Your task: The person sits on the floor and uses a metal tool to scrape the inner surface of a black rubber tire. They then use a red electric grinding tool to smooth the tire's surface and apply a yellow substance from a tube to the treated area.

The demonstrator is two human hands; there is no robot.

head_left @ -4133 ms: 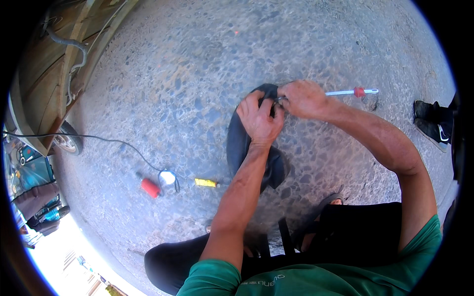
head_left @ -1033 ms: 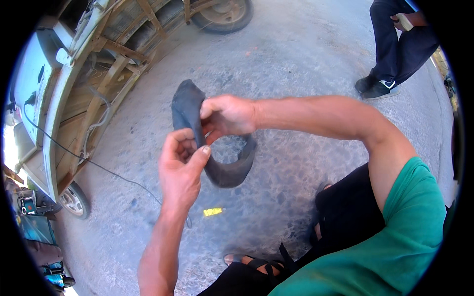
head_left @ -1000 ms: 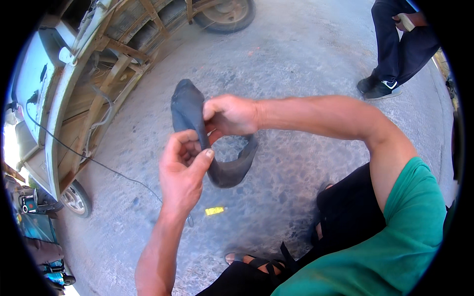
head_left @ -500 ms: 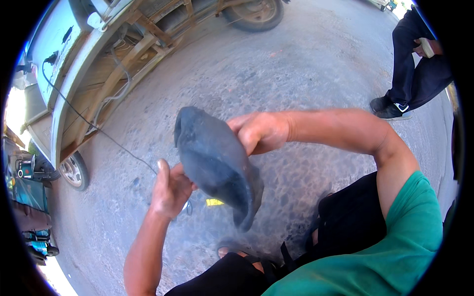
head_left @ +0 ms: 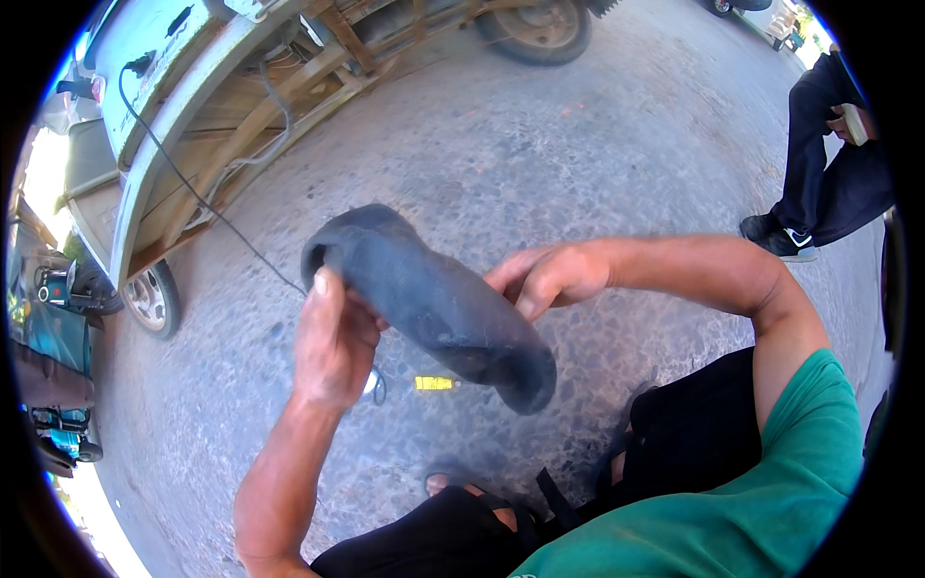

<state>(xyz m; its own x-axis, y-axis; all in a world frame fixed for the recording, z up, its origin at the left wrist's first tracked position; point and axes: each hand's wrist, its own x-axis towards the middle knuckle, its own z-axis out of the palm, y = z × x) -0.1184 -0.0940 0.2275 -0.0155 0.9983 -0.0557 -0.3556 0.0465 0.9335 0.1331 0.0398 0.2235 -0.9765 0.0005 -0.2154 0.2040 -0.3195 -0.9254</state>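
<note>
A dark grey rubber inner tube [head_left: 434, 299], folded into a thick bent roll, is held slantwise over the ground. My left hand [head_left: 335, 342] grips its upper left end, thumb pressed near the open fold and fingers underneath. On the right edge, my right hand [head_left: 559, 275] is closed on the rubber, its fingertips partly behind the tube. Below the roll, a small yellow packet or tube [head_left: 435, 383] lies on the ground. Close to it is a small shiny round thing with a thin loop [head_left: 379, 385], too small to name.
A pale blue vehicle body with a wooden frame [head_left: 231, 159] and wheels stands at the upper left. A black cable [head_left: 198, 193] runs down from it. Another person's dark-trousered legs [head_left: 819, 183] are at the right. Stone-patterned pavement [head_left: 597, 164] spreads between them.
The tube has turned from a steep, twisted shape to a flatter slant, its upper end swinging left. My left thumb now lies on that end, and my right hand has shifted right and slightly nearer.
</note>
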